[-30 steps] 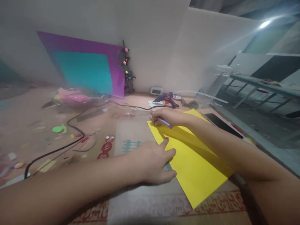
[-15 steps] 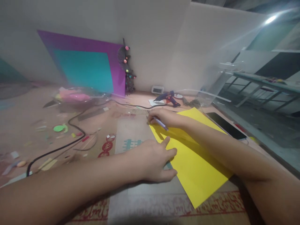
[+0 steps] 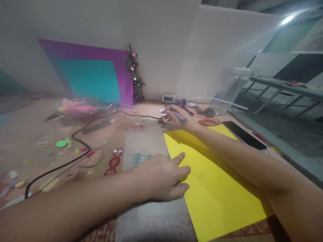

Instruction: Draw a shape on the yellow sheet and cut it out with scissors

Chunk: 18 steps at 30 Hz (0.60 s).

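Note:
My left hand [image 3: 166, 176] lies with fingers spread, fingertips resting on the left edge of a yellow sheet of paper [image 3: 227, 198]. Above the sheet's far left corner, my right hand [image 3: 178, 117] is closed around a purple pen [image 3: 180, 116], blurred by motion. The right forearm crosses over the paper and casts a shadow on it. Just behind the right hand is a dark glue gun [image 3: 185, 107] with a small red light, partly hidden. An orange-handled tool [image 3: 209, 122] lies at the sheet's far edge.
A black phone [image 3: 243, 135] lies right of the paper. A black cord [image 3: 85, 143] curves across the left side among scraps and a green disc [image 3: 62, 144]. At the wall stand purple and teal sheets [image 3: 88, 79], a small white digital clock [image 3: 168, 98] and a dark decorated ornament [image 3: 136, 77].
The yellow sheet has turned, its near end swinging left and towards me. My right hand has risen off the paper with the pen. The orange-handled tool has come into view.

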### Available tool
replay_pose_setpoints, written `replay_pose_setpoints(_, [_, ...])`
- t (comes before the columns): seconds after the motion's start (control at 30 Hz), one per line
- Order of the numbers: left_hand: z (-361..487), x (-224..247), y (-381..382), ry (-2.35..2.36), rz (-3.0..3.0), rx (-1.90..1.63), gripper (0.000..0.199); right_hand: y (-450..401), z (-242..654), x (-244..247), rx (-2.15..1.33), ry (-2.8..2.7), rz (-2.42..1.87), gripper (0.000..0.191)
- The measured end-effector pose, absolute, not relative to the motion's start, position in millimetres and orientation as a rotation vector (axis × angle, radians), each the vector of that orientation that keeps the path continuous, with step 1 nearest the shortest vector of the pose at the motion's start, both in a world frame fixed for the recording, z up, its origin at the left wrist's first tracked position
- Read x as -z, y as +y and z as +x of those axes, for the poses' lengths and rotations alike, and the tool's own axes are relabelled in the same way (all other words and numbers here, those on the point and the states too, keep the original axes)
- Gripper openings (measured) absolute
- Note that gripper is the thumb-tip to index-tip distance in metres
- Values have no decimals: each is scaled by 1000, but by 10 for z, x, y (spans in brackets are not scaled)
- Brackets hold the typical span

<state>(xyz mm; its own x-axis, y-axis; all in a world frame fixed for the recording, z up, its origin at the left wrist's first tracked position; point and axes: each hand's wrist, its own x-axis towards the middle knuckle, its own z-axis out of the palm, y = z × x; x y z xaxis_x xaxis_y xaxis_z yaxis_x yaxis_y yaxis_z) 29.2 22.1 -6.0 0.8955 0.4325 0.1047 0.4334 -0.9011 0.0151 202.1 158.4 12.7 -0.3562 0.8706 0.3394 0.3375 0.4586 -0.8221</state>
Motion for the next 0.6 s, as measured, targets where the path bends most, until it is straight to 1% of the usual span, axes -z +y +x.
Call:
replay_pose_setpoints(0.1, [305,79,230,-652,-3039,198,37,1323,2190,-172,-1488,-1581,-946,45])
replay_pose_setpoints(0.17, [315,90,217,-596,-3017,227,37,1153,2273,-146,-1887,-1515,-953,59])
replay_pose_setpoints(0.2, [321,94,205,-565,-3000,237,37,1088,2298,-120,-2027,-1491,-959,61])
replay_pose_setpoints(0.23, [326,97,190,-534,-2983,242,36,1039,2314,-90,-2035,-1454,-946,57])
replay_pose_setpoints(0.33, [336,96,148,-499,-2954,236,38,990,2317,-19,-1657,-1339,-838,36])
replay_pose_setpoints(0.37, [337,91,142,-506,-2958,229,38,995,2312,-6,-1578,-1305,-809,33])
replay_pose_setpoints(0.4, [336,86,143,-515,-2970,220,38,1007,2308,3,-1569,-1285,-802,34])
replay_pose_setpoints(0.47, [328,76,172,-521,-3012,217,37,1045,2306,25,-1632,-1269,-835,38])
replay_pose_setpoints(0.5, [321,74,202,-521,-3040,225,37,1070,2310,41,-1614,-1267,-859,36])
replay_pose_setpoints(0.6, [288,92,340,-595,-3101,296,38,1156,2356,101,-1268,-1183,-919,23])
